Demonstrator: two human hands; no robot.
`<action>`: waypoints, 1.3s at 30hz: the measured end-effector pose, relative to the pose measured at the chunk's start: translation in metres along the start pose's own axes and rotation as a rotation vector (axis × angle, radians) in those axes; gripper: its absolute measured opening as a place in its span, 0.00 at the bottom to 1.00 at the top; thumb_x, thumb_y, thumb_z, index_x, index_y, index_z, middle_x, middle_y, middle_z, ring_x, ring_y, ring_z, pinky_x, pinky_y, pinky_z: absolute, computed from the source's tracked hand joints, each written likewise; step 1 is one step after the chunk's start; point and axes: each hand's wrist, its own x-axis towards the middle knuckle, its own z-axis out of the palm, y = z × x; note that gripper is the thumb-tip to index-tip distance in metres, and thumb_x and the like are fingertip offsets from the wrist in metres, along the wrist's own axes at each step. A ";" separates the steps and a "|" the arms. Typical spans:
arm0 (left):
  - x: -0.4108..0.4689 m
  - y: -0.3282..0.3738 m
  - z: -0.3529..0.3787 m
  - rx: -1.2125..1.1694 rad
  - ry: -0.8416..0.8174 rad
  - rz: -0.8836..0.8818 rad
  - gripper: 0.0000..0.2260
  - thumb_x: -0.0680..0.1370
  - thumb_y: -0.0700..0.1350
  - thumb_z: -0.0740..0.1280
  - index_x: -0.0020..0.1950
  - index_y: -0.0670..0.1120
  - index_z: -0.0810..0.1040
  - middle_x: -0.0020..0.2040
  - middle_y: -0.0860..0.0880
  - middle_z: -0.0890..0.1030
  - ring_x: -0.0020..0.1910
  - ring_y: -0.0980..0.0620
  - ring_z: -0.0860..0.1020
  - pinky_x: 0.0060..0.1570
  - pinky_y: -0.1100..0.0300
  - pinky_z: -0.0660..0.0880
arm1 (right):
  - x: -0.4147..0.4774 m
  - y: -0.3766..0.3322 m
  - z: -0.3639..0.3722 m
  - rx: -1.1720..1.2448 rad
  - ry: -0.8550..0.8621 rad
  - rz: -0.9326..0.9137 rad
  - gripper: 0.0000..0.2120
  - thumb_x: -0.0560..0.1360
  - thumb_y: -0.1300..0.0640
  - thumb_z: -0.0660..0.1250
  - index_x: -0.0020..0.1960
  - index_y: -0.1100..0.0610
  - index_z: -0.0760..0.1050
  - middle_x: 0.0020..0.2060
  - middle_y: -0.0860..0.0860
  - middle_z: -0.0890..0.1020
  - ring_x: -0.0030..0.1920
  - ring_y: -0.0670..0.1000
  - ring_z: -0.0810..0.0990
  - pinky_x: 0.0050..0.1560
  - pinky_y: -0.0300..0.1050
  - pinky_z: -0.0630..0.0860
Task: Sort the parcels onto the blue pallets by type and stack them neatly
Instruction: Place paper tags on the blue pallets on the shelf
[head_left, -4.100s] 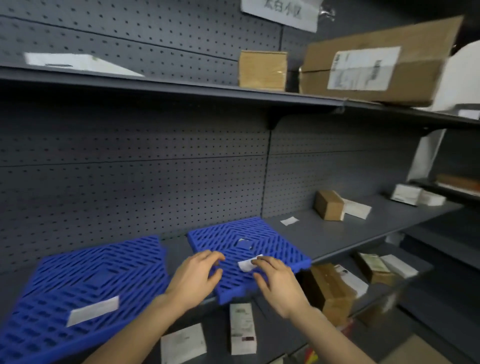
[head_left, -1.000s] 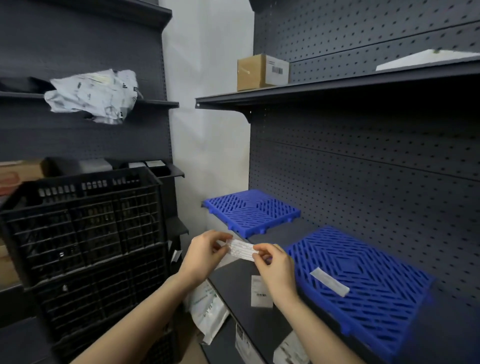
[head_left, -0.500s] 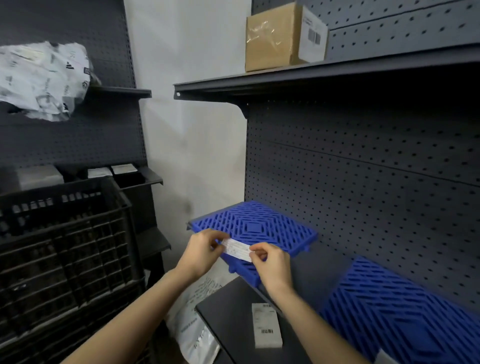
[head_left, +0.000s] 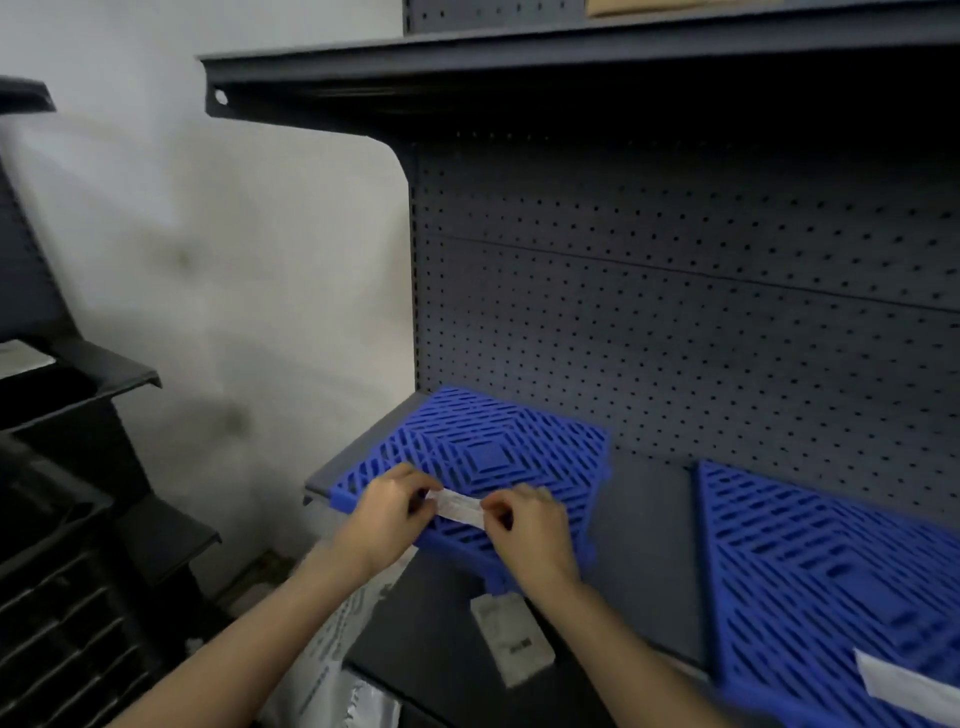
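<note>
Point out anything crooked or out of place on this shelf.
The left blue pallet sits askew: it is turned at an angle to the pegboard wall, and its front corner seems to hang past the shelf edge.

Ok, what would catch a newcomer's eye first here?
The blue left pallet and right pallet stand out on the dark shelf; the right one bears a white slip. Over the left pallet's front edge, the left hand and right hand pinch a white strip by its ends.
</note>
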 end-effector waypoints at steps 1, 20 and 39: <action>0.000 -0.004 0.002 -0.014 0.016 0.028 0.07 0.77 0.42 0.68 0.54 0.46 0.81 0.47 0.52 0.75 0.39 0.58 0.72 0.44 0.66 0.69 | -0.002 -0.001 0.001 -0.041 0.010 -0.002 0.08 0.76 0.54 0.65 0.53 0.51 0.80 0.49 0.48 0.80 0.54 0.50 0.74 0.57 0.49 0.71; -0.033 -0.036 0.003 0.183 -0.160 0.301 0.29 0.79 0.66 0.46 0.68 0.51 0.73 0.69 0.56 0.73 0.68 0.56 0.69 0.69 0.61 0.60 | -0.048 -0.035 0.003 -0.315 -0.166 -0.001 0.50 0.62 0.31 0.23 0.77 0.49 0.54 0.77 0.43 0.56 0.76 0.43 0.50 0.72 0.44 0.36; -0.007 0.108 -0.103 -0.096 0.184 0.366 0.18 0.78 0.59 0.57 0.66 0.57 0.69 0.56 0.57 0.75 0.55 0.58 0.76 0.55 0.53 0.76 | -0.078 -0.054 -0.148 -0.192 0.063 -0.178 0.24 0.80 0.42 0.52 0.75 0.46 0.59 0.75 0.43 0.60 0.74 0.45 0.56 0.74 0.40 0.47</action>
